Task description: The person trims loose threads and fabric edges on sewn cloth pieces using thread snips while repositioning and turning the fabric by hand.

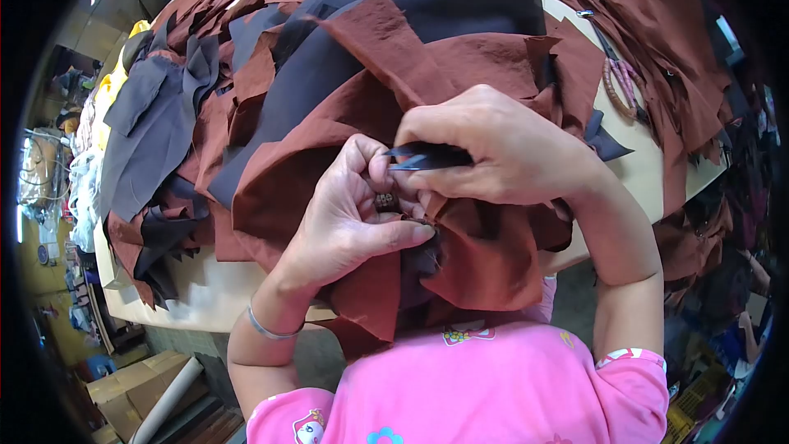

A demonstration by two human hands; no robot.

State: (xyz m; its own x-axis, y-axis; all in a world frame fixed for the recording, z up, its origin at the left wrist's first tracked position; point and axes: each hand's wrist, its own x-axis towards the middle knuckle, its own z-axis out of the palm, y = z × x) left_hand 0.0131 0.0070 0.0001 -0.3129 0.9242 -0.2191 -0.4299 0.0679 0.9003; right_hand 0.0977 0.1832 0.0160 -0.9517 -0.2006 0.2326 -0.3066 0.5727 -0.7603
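My right hand (493, 144) is closed around small dark thread snips (427, 156), their two pointed blades apart and directed left at the fingers of my other hand. My left hand (349, 210), wearing a ring and a bracelet, pinches the edge of a rust-brown fabric piece (485, 255) between thumb and fingers. That piece hangs over the table's near edge towards my lap, with dark cloth beside it. Curled fingers hide part of the pinched edge. Loose threads show near my left thumb.
Heaped rust-brown and dark grey fabric pieces (394, 12) cover much of the pale table (189, 296). Large scissors (616, 74) lie at the right, beside a brown fabric pile (657, 25). Cardboard boxes (136, 386) and a pale roll (168, 399) stand at lower left.
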